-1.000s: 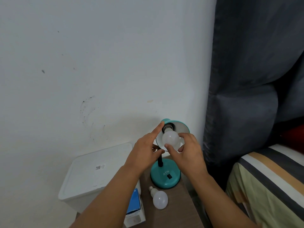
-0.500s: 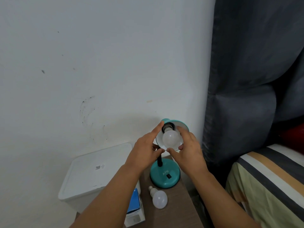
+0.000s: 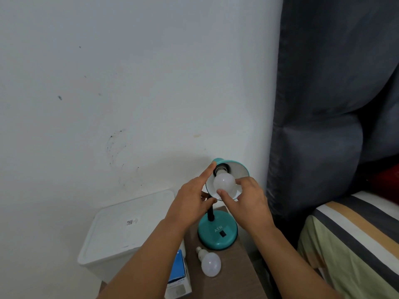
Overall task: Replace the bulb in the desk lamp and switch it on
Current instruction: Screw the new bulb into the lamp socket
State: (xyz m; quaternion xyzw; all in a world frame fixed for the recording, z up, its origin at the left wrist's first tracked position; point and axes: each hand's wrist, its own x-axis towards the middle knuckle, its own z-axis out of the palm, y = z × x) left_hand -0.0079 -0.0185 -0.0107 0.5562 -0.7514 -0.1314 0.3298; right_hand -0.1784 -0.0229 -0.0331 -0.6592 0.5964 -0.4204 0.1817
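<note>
**Bulb at socket, turning in lamp shade**

Lower centre of frame: right hand (image 3: 248,200) pinching bulb (image 3: 224,182) between thumb and fingers, bulb neck seated at socket (image 3: 220,169) inside teal shade (image 3: 239,169). Left hand (image 3: 192,201) bracing shade rim, index finger stretched along left edge, thumb below; grip loosely spread, not closed on anything. Likely screwing in, though direction of turn not readable from a single frame.

To do it well: keep bulb axis in line with socket, avoid cross-threading, turn with fingertips on widest part of globe, light pressure only. Keep shade steadied so gooseneck (image 3: 210,214) does not swing. Stop at snug, no forcing. Then switch (image 3: 222,234) on teal base (image 3: 218,231).

Second bulb (image 3: 210,264) lying on desk (image 3: 233,275) just in front of base, bottom centre; old or new, cannot tell. Blue-white box (image 3: 178,275) at desk's left edge, partly behind left forearm. White bin (image 3: 127,229) lower left.

Hidden: thread engagement, buried in socket. Right fingertips behind globe out of sight. Power cord and plug not visible. Base lettering blurry. Desk front cut off by frame bottom.
</note>
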